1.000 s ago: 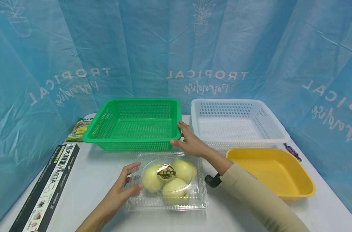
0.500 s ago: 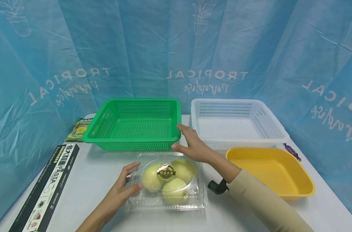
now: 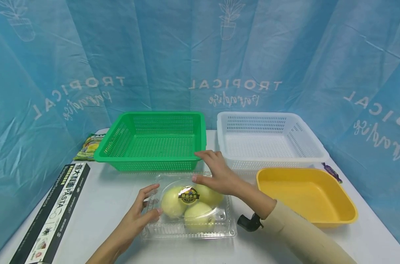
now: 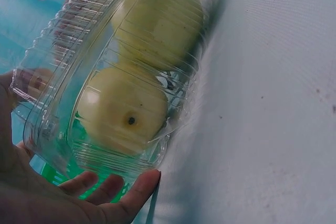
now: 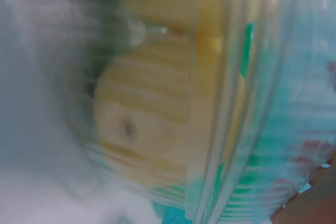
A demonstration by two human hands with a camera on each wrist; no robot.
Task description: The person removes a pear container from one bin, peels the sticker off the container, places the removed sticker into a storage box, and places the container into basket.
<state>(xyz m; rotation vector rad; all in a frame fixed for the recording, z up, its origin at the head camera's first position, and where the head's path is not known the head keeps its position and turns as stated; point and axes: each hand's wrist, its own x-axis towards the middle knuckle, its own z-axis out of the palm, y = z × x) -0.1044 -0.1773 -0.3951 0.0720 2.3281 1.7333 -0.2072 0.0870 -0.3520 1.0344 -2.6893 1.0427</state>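
Note:
A clear plastic clamshell fruit box [image 3: 227, 227] stands on the white table, with round pale yellow-green fruits [image 4: 123, 108] inside and a dark label [image 3: 189, 195] on its lid. My left hand [image 3: 134, 218] holds the left end of the box, thumb and fingers spread around it. In the left wrist view, fingertips sit by the lower edge of that end. Above the back right part of the box is my right hand [image 3: 219, 174], holding nothing, thumb and fingers apart. Its fingertips overlap the near corner of the green basket [image 3: 153, 161] in the head view.
A white basket [image 3: 275, 160] stands behind to the right, with a yellow tub [image 3: 305, 194] in front. A purple-wrapped sweet [image 3: 332, 173] lies at the right edge. On the left are a pasta box [image 3: 51, 216] and a yellow-green packet [image 3: 89, 146]. Blue curtain [image 3: 173, 55] surrounds the table.
My right hand has left the green basket's right side and come nearer, over the back of the fruit box. The left hand and the box have stayed in place.

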